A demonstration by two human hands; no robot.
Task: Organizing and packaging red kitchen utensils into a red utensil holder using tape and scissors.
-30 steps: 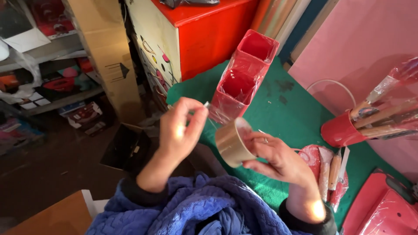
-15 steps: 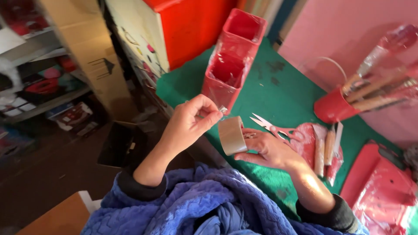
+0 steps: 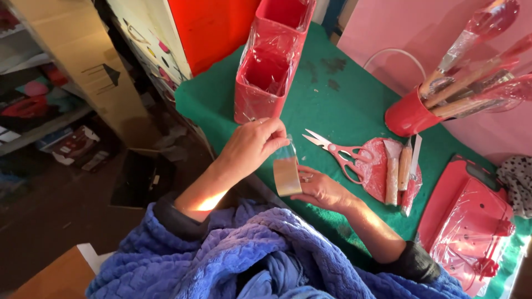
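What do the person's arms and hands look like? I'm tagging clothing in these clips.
Both hands are bare, without gloves. The left hand and right hand come out of a thick blue quilted fleece top with a raised wavy texture. Dark inner cuffs show at the pushed-up sleeves, leaving the forearms uncovered.

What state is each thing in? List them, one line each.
Left hand: pinching the tape's free end.
Right hand: holding the tape roll.
Tape roll: upright, between both hands.
Scissors: blades open, flat on the cloth.
Red container: film-wrapped, empty.
Red cup: tilted, holding wrapped utensils.
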